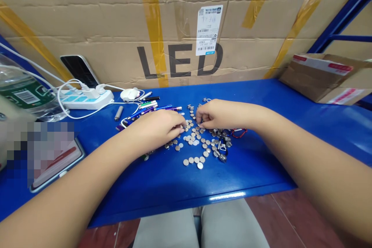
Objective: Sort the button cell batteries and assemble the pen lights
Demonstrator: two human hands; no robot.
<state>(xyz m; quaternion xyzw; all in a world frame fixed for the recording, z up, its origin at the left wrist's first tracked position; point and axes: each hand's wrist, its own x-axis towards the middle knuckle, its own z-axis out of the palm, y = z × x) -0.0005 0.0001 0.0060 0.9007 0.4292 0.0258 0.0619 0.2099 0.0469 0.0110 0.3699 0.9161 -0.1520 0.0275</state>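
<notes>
Several small round silver discs [197, 160], like button cells, lie scattered on the blue table [162, 186]. My left hand [167, 126] reaches over their left side, fingers curled together at the discs; whatever they pinch is too small to make out. Across from it, my right hand [207, 116] has its fingers bent down onto the upper discs, and its fingertips hide what may be between them. Pen-like metal tubes [165, 107] in blue, purple and green lie behind my left hand. Small metal clips [222, 147] are piled below my right hand.
A white power strip [90, 100] with cables, a phone [80, 69] and a large bottle [26, 93] are at the left. Another phone [59, 162] lies nearer. A big cardboard box [116, 19] stands behind the table, and a smaller box [316, 75] sits at the right.
</notes>
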